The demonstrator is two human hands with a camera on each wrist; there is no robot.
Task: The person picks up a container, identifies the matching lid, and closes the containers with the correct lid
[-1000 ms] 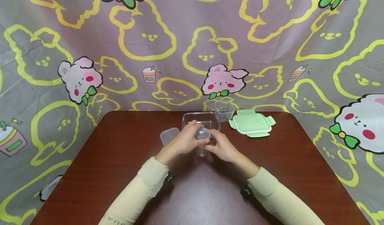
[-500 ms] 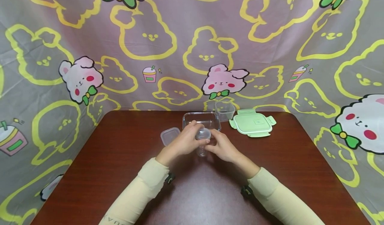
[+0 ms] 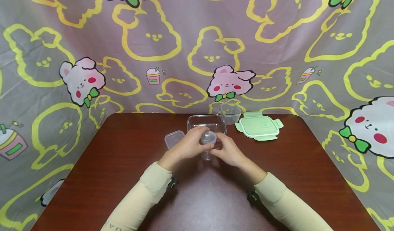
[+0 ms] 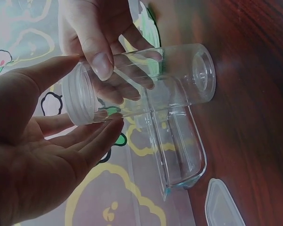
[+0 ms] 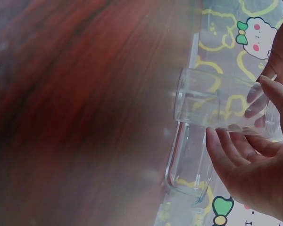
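Observation:
A tall clear cylindrical jar (image 4: 184,77) stands upright at the table's middle, with a translucent round lid (image 3: 208,137) on its top. My left hand (image 3: 191,142) grips the lid from the left, thumb on one side and fingers on the other. From the right, my right hand (image 3: 230,151) holds the jar's body just under the lid, its fingers showing through the clear wall in the left wrist view. Nothing shows inside the jar. Part of the jar's body is hidden behind the thumbs in the head view.
Right behind the hands lies a rectangular glass container (image 3: 207,116), with a clear square tub (image 3: 231,115) beside it. To the right is a green snap lid (image 3: 258,127) with side flaps. A translucent square lid (image 3: 174,139) lies left. A patterned cloth (image 3: 184,46) hangs behind the table.
The left hand's fingers have shifted slightly around the lid, its knuckles a little lower. The jar and the right hand stay in place.

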